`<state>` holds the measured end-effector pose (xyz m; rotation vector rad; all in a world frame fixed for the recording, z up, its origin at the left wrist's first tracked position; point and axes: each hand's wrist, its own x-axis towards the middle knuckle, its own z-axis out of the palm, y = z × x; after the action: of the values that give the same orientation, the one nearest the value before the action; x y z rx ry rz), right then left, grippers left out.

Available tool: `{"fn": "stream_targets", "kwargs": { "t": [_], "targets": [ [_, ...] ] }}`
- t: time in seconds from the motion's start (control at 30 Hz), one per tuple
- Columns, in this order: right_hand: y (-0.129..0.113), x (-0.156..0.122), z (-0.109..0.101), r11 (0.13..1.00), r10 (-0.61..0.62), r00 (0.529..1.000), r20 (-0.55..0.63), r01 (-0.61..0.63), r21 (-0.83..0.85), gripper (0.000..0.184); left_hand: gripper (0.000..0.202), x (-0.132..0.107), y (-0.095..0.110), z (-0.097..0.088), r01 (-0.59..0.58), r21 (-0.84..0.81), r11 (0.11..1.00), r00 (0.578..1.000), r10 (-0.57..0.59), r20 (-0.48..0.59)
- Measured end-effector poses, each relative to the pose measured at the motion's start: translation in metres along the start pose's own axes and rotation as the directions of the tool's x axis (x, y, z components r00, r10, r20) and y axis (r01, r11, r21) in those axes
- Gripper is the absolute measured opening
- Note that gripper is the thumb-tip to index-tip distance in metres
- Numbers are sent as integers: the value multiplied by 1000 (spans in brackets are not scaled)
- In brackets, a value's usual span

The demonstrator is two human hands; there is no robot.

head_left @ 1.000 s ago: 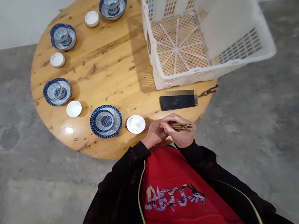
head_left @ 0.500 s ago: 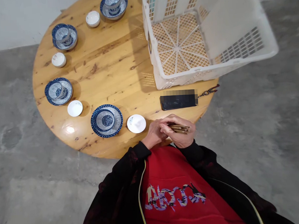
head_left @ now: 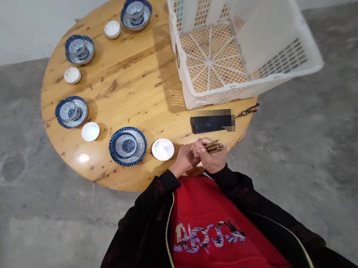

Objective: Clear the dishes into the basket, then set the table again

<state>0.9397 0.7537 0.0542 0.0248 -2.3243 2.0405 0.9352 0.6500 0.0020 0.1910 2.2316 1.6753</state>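
Note:
Just above the table's near edge, my right hand (head_left: pixel 214 158) is closed around a bundle of chopsticks (head_left: pixel 214 146), several thin brown sticks whose ends poke out to the right. Pressed against it, my left hand (head_left: pixel 187 156) has its fingers curled about the bundle's other end, which is hidden between the two hands. To the left of my hands sits a small white bowl (head_left: pixel 163 149). Beside that bowl stands a stack of blue-patterned dishes (head_left: pixel 127 146). A dark phone (head_left: pixel 210 124), partly pixelated, lies just beyond my fingers.
The round wooden table (head_left: pixel 129 96) carries more blue-patterned sets (head_left: pixel 71 112) and small white bowls (head_left: pixel 90 131) along its left rim. A large white plastic crate (head_left: pixel 219 96) takes up the right side. Small dark-handled pliers or scissors (head_left: pixel 248 111) lie by the phone.
My right hand has turned slightly and shifted left, so the chopsticks now point a little more upward. The view has moved slightly; the dishes stay put.

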Motion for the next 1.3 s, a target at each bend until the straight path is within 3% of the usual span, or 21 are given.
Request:
{"fn": "stream_targets", "kwargs": {
  "t": [0.1,0.2,0.37,0.5,0.6,0.7,0.8,0.9,0.97,1.13,1.3],
  "targets": [
    [-11,7,3,996,36,999,-34,-33,80,47,29,-4,10,0,47,8,999,998,-47,33],
    [-33,17,6,970,96,995,8,-95,225,51,32,-15,23,-6,111,-24,994,993,-110,53],
    [-65,37,12,872,291,952,101,-307,380,60,32,-45,44,-22,94,-152,984,993,-81,84],
    [-68,49,21,792,418,892,175,-451,412,63,24,-66,56,-27,154,-302,941,987,-133,89],
    [-61,52,28,768,449,869,206,-493,408,62,24,-73,58,-27,170,-309,936,985,-164,46],
    [-50,49,30,841,406,894,189,-446,307,58,27,-76,55,-26,172,-344,923,983,-182,1],
    [-39,40,25,953,263,959,103,-275,129,57,29,-79,52,-27,194,-395,898,974,-225,-35],
    [-33,26,20,991,131,991,-29,-131,-2,54,31,-80,49,-29,212,-424,880,963,-262,-61],
    [-32,17,19,993,103,991,-82,-107,-46,50,30,-80,47,-30,191,-420,887,964,-250,-90],
    [-36,6,26,988,80,994,-77,-89,-124,44,20,-77,37,-29,74,-308,948,968,-143,-207],
    [-38,3,32,990,94,991,-100,-104,-98,43,17,-75,26,-28,36,-185,982,954,-89,-287]
  ]
}}
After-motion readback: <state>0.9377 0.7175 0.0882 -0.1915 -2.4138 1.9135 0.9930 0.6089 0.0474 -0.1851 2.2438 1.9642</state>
